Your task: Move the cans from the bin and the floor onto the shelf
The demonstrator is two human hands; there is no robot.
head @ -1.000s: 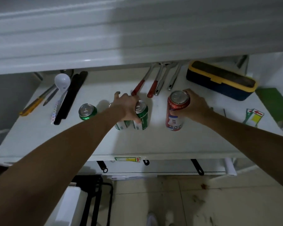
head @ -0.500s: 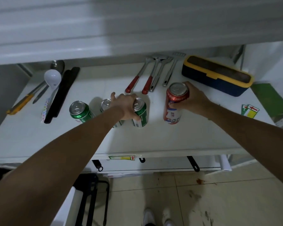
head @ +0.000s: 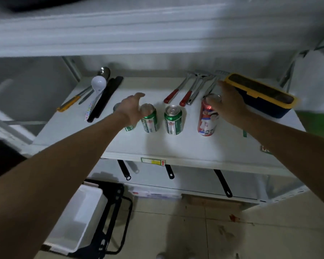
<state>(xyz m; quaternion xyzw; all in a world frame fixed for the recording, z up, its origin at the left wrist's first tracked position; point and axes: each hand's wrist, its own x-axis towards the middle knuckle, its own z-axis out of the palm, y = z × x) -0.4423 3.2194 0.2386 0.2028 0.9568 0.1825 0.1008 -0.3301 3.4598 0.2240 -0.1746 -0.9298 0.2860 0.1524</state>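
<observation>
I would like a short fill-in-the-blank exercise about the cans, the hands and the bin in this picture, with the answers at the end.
1. The tall red aluminium can stands to the ____ of the three short green aluminium cans.
2. All four cans stand ____ on the white metal shelf.
3. The white plastic bin on the floor holds ____ cans.
4. Both the left hand and the right hand have an ____ grip.

Answers: right; upright; no; open
</observation>
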